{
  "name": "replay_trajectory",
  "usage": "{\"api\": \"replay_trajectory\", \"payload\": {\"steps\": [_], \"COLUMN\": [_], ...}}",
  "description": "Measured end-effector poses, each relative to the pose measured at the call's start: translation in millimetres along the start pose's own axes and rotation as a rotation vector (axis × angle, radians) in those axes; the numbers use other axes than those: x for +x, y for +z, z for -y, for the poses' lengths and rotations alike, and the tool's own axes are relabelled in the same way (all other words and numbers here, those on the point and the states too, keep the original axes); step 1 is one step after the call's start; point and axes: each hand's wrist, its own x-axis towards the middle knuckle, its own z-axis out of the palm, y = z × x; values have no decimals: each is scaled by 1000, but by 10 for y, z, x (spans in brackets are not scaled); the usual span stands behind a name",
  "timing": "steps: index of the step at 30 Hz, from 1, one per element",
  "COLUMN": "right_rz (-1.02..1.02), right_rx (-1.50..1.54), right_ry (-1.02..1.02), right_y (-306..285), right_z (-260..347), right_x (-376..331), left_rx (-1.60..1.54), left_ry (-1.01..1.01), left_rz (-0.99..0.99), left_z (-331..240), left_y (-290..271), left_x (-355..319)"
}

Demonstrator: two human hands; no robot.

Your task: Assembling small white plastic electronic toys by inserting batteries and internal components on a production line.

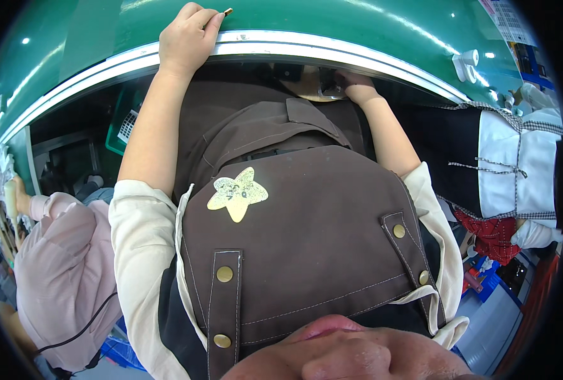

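- Where the white table edge (294, 42) curves left, a green basket (111, 140) sits below it.
- Left hand (191, 37): thumb and index finger pinch a small gold-coloured piece (228, 11) at the green tabletop (338, 20); surface contact unclear.
- Right hand (358, 87): below the edge, beside a clear item (331, 85); fingers partly hidden, so I cannot tell its grip.
- White fitting (465, 67): on the tabletop, far right.
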Motion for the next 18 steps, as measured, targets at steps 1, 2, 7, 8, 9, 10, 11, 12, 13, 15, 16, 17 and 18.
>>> {"api": "replay_trajectory", "payload": {"steps": [1,2,7,8,9,10,11,12,13,15,16,17,18], "right_rz": [-2,-3,1,-3,-2,-17,-31,-30,0,33,-30,-93,-90], "right_rx": [-58,-116,-115,-98,-98,-121,-143,-142,-41,64,-5,-75,-74], "right_ry": [-17,-34,-92,-105,-105,-100,-93,-91,-54,-19,-87,-154,-153], "right_y": [31,36,-7,-45,-82,-123,-170,-209,-247,-279,-284,-299,-315], "right_z": [-20,-17,-64,-45,-24,-7,18,33,48,80,108,141,177], "right_x": [30,44,21,4,-12,-28,-43,-46,-49,-55,-53,-61,-38], "left_rx": [1,2,6,6,6,6,5,18,32,35,38,37,36], "left_ry": [0,1,-21,-21,-15,-9,-9,-7,-4,-1,3,2,0], "left_rz": [-1,-1,10,10,3,-3,-2,-1,-1,0,-2,1,-5], "left_z": [1,1,4,7,9,12,11,12,12,12,11,4,0], "left_y": [8,7,17,16,15,14,16,15,13,10,6,10,10], "left_x": [-3,-4,-13,-9,-4,1,1,3,5,-1,-3,-2,-2]}}
